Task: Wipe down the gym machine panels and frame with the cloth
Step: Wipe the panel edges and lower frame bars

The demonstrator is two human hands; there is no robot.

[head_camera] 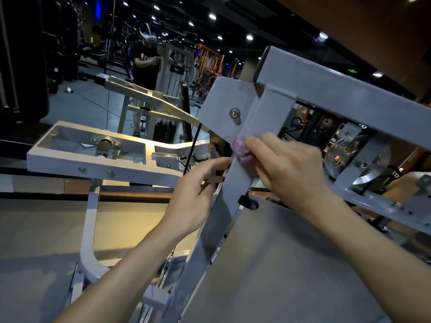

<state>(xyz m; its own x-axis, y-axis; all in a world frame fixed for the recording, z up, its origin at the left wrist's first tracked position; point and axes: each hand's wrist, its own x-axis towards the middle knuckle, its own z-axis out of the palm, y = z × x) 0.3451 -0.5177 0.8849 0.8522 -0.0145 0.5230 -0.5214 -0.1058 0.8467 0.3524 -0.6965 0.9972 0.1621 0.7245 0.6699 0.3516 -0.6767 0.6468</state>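
Two bare forearms reach up from the bottom of the frame to a grey slanted post point(229, 180) of the gym machine at centre. At mid-frame the right hand point(289, 164) clenches a bunched pink cloth point(241, 149) and presses it against the post's face. Just left of it, the left hand point(198, 194) curls its fingers round the post's edge, grasping it. Above the cloth a bolt point(234, 112) sits in a grey panel point(229, 106), and a thick grey beam point(349, 96) runs toward the right edge. A black cable point(193, 145) drops behind the left hand. Left of centre stands a white machine frame point(98, 157). In the upper left another person point(145, 64) wears a white headset. A small green sign point(352, 71) glows upper right, too small to read.
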